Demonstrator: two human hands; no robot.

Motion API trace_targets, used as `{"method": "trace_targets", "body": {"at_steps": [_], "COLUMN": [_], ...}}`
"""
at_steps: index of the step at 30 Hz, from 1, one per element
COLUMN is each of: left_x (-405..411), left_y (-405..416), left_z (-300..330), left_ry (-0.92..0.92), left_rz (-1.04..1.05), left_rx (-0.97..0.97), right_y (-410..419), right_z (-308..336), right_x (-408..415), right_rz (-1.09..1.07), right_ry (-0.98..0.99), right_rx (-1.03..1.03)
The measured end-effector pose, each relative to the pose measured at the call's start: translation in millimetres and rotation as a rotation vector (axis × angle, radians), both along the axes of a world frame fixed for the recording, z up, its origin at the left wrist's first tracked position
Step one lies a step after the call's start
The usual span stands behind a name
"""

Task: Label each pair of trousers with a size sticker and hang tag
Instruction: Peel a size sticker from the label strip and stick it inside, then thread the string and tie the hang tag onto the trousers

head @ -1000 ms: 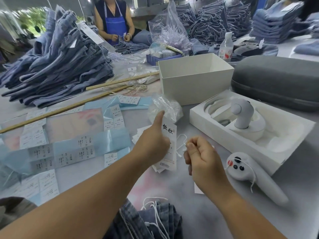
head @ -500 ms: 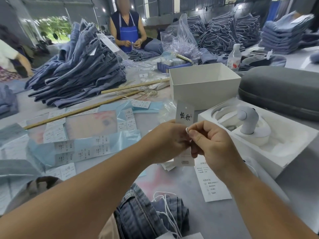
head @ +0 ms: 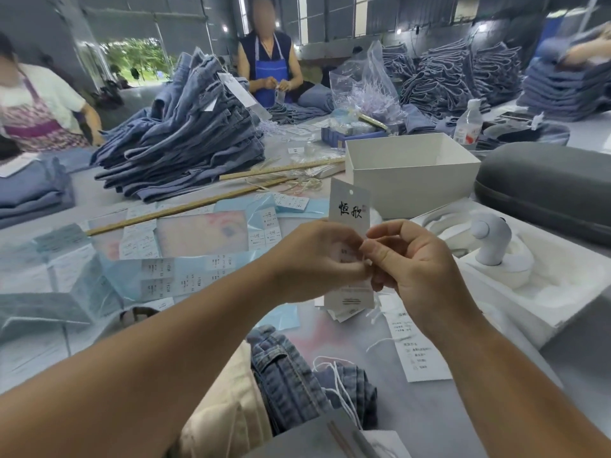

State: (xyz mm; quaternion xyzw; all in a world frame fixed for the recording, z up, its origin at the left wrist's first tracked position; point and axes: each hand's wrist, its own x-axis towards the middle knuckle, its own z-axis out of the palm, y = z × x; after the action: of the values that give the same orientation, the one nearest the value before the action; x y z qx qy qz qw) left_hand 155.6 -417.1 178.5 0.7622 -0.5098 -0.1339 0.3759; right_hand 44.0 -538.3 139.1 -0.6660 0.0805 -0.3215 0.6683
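Hang tag [head: 349,206] stood upright above the table [head: 463,421], pinched at its middle between the curled fingers of the left hand [head: 317,259] and the right hand [head: 413,259]. Both wrists met thumb to thumb, forearms reaching forward over folded trousers [head: 297,381] near the table's front edge.

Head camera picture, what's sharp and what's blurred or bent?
Head view: the hang tag held by the left hand and right hand is sharp, its lettering crisp; the people at the edges smear with motion; the wide lens curves the wooden stick.
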Motion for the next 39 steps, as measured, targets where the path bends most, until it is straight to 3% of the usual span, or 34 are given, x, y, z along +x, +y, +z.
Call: {"method": "trace_targets", "body": {"at_steps": [6,12,15,22,25,28,32,36,39], "left_x": [-1.5,1.9,3.7,-3.2,-10.5,-24.9,-46.5,-59.6,-65.3], "left_y": [29.3,84.0,126.1,237.3,283.5,318.7,356.8,382.2,391.4], "left_z": [19.9,43.7,49.9,56.7,54.4,46.5,30.2,22.8,25.2], "left_ry": [-0.119,-0.268,-0.254,-0.293,-0.215,-0.119,-0.214,-0.125,-0.094], "left_rz": [0.148,0.294,0.388,0.655,0.717,0.734,0.784,0.826,0.854], "left_rx": [-0.040,0.095,0.095,0.029,-0.017,-0.029,0.059,0.007,-0.086], "right_y": [31.2,74.7,102.3,189.6,225.1,252.5,283.3,297.5,300.3], "right_z": [20.2,40.6,59.6,91.1,99.1,102.2,102.2,102.7,107.1], "right_x": [15.3,32.4,40.1,57.8,63.4,66.8,61.2,50.2,43.3], "right_rz": [0.037,0.078,0.195,0.574,0.694,0.732,0.831,1.036,1.068], "right_ry": [-0.099,-0.205,-0.218,0.108,0.231,0.308,0.407,0.604,0.573], "right_rx": [-0.015,-0.011,-0.029,-0.494,-0.631,-0.706,-0.845,-0.785,-0.797]}}
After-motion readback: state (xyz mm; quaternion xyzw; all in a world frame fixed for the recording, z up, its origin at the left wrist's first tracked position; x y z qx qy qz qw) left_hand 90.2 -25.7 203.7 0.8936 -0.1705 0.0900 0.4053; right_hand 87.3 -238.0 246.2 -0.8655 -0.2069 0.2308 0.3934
